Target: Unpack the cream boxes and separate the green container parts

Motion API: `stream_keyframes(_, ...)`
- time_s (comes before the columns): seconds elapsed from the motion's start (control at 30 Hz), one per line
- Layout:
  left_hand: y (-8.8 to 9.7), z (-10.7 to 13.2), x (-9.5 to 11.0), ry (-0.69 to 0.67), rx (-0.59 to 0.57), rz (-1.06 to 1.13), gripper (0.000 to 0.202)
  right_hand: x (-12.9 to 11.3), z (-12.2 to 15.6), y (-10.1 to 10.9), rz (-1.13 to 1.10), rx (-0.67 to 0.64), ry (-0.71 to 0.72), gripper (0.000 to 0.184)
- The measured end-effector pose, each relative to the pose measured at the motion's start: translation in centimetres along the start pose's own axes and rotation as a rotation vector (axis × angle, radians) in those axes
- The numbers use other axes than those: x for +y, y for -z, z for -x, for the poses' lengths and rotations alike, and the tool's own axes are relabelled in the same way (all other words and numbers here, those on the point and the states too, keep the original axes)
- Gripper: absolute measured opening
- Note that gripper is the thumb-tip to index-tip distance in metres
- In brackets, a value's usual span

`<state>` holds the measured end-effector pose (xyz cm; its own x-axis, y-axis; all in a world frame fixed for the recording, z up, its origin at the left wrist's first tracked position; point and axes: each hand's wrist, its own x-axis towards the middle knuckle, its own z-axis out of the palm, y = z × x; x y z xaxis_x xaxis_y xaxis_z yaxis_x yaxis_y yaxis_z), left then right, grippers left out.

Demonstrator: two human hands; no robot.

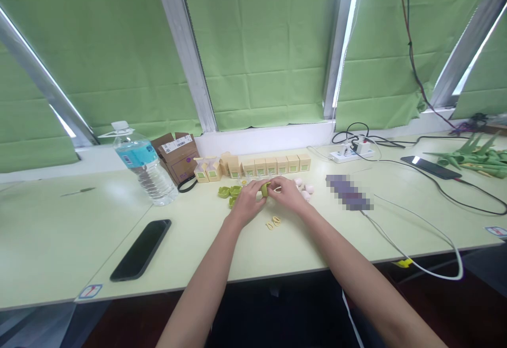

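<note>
My left hand (249, 200) and my right hand (288, 194) meet over the middle of the table, fingers closed on a small olive-green plastic piece (265, 189) between them. Just left of my left hand lie several similar green pieces (224, 192), partly covered by that hand. Beyond my right hand sit several pale pink round pieces (308, 188). Small yellow loop-shaped pieces (276, 221) rest on the table nearer to me, below both hands. Behind the hands stands a row of small cream boxes (271, 166); some clear bits in front of them are too small to make out.
A water bottle (144, 163) and an open brown carton (177, 159) stand at the left. A black phone (141, 250) lies front left, another phone (431, 168) at right. A power strip (351, 152), cables and a blurred purple object (348, 193) occupy the right side.
</note>
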<state>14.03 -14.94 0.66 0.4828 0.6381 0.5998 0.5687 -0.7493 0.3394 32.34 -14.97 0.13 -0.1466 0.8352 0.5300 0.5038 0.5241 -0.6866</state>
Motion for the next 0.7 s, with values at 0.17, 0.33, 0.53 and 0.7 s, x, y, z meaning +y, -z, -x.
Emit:
stream_keyframes(0.17, 0.1, 0.0, 0.0, 0.005, -0.003, -0.011, 0.056, 0.0, 0.0, 0.1, -0.003, 0.002, 0.004, 0.006)
stream_keyframes(0.33, 0.0, 0.1, -0.2, 0.007, 0.023, -0.003, 0.053, -0.1, 0.1, 0.2, -0.013, -0.007, 0.001, 0.007)
stream_keyframes(0.53, -0.1, 0.0, -0.4, -0.009, 0.038, -0.013, 0.053, 0.0, 0.0, 0.3, -0.019, -0.006, -0.016, 0.006)
stream_keyframes(0.7, 0.4, 0.1, -1.2, 0.03, 0.091, -0.008, 0.053, 0.0, 0.0, 0.9, -0.066, 0.048, -0.086, 0.007)
